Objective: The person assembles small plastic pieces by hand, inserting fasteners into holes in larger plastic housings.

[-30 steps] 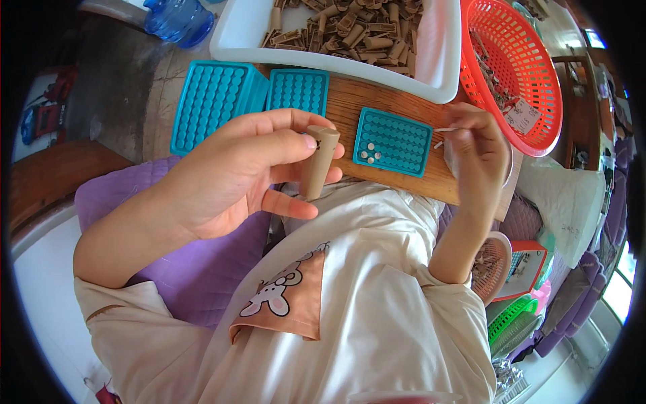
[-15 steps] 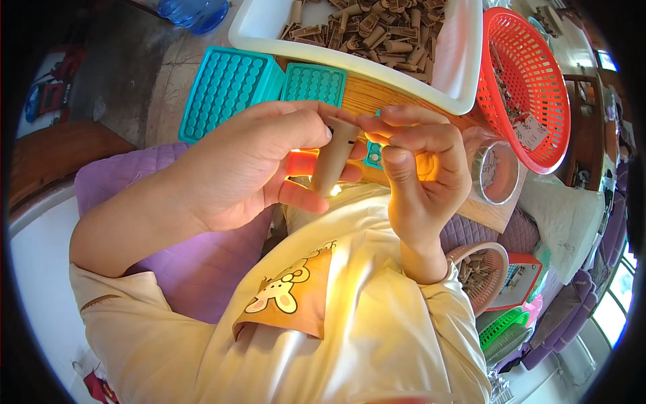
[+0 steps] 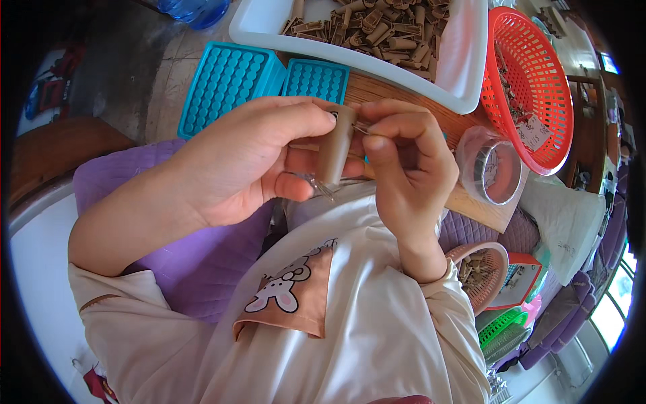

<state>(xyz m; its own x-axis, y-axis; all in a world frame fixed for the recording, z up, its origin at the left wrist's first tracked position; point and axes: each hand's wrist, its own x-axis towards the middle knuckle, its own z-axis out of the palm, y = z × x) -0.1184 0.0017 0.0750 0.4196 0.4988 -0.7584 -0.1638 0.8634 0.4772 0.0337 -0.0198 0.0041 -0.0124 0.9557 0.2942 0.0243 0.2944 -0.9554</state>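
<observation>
My left hand (image 3: 245, 151) grips a brown tapered plastic tube (image 3: 338, 145), its thumb across the upper left side and its fingers behind. Slim glinting bits (image 3: 321, 188), wire-like, show by the tube's lower end and my left fingertips; what exactly they are is unclear. Close by on the right, my right hand (image 3: 414, 168) is closed in a pinch. Between its thumb and forefinger sits a small thin shiny piece (image 3: 362, 128), its tip at the tube's upper right side. Whether it enters the tube I cannot tell.
A white tub (image 3: 377, 64) of brown plastic parts stands beyond my hands. Teal gridded trays (image 3: 225, 84) lie at left, a red basket (image 3: 531, 87) and a round clear container (image 3: 498, 172) at right. A pink basket (image 3: 494, 269) holds more brown parts.
My right fingers have come in against the tube's upper right side, with the thin piece now showing between them. The tube has turned slightly. The warm yellow light has gone.
</observation>
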